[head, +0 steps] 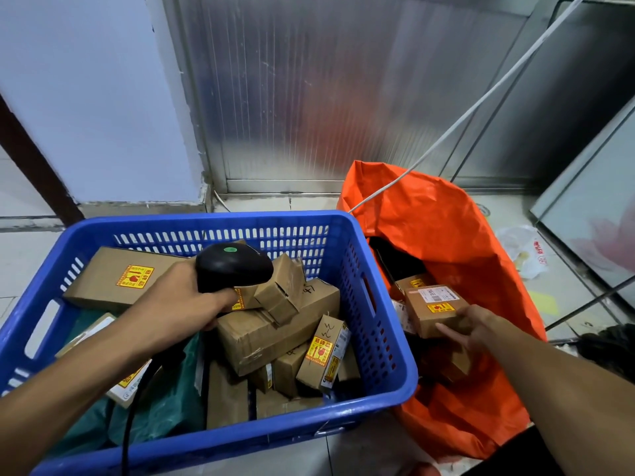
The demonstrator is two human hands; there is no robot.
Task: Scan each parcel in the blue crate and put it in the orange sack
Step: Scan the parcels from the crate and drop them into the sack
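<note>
On tiled floor, crate (388,341) holds parcels; hands grip scanner (233,267), box (433,309) over sack (446,228).

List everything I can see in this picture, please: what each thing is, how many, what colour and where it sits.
blue crate: one, blue, on the floor at centre-left
parcels in the crate: about a dozen, brown cardboard, piled loosely; exact count unclear
green bag: one, dark green, in the crate's near-left corner
orange sack: one, orange, open, right of the crate
parcels in the sack: a few, brown, partly hidden
white cable: one, running from upper right into the sack
plastic bag: one, white, on the floor far right
scanner: one, black, corded, over the crate
left hand: grips the scanner
right hand: fingers hold a small brown parcel over the sack
</note>
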